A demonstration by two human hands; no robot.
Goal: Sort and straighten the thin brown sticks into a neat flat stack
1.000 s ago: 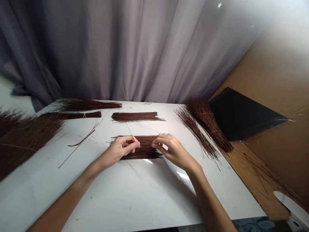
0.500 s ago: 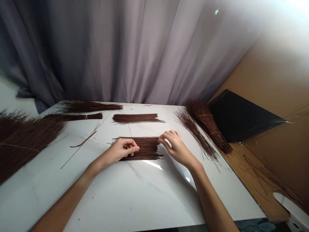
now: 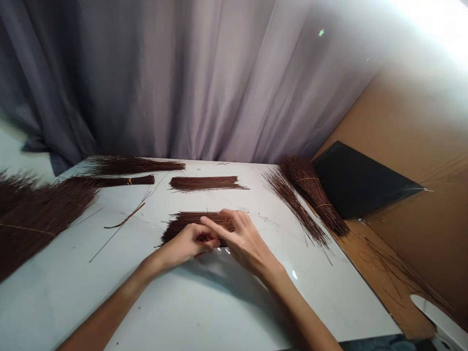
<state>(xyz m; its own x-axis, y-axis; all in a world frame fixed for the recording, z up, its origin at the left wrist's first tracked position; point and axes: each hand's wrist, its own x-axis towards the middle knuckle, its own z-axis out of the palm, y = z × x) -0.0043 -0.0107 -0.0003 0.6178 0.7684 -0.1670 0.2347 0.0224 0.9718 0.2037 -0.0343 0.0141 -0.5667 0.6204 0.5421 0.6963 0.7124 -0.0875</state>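
A flat pile of thin dark-brown sticks (image 3: 183,223) lies on the white table (image 3: 204,302) in front of me. My left hand (image 3: 188,244) rests on the pile's near edge with its fingers curled around some of the sticks. My right hand (image 3: 239,239) lies across the pile's right half, fingers stretched out toward the left hand and touching the sticks.
Another short stick pile (image 3: 204,183) lies further back. Tied bundles sit at the far left (image 3: 120,181) and the right edge (image 3: 314,195). A big loose heap (image 3: 32,214) fills the left side. One bent twig (image 3: 124,222) lies loose. A black board (image 3: 358,183) leans at right.
My right hand moved from the pile's right end leftward over the sticks, meeting the left hand. The pile has gathered and shifted slightly toward me. The view tilted down a little.
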